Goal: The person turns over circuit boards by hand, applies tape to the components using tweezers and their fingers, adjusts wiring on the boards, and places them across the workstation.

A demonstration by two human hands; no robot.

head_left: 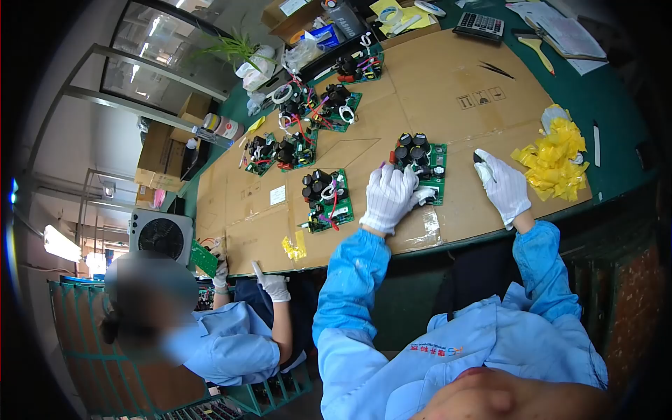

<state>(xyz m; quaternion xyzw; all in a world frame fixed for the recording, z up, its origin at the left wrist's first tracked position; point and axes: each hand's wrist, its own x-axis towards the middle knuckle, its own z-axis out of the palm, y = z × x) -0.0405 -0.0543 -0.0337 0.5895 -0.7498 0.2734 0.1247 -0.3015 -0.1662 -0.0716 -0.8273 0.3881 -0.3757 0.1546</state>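
Observation:
A green circuit board [437,175] with several black capacitors lies on the cardboard in front of me. My left hand [392,198], in a white striped glove, covers the board's left part. Its fingers are bent against the board and its parts, with the thumb at the near side. To the right of this board, apart from it, is my right hand [501,187], also gloved. Its fingers are drawn together, and a small dark thing shows at the tips; I cannot make out what it is. Another circuit board [329,199] with red and white wires lies to the left.
Several wired boards [294,143] stand farther left. Yellow tape pieces [556,161] are heaped at right. Tweezers [497,70], a brush [537,54] and a calculator [479,26] lie toward the back. A co-worker's gloved hand [273,285] is at the table's near left edge.

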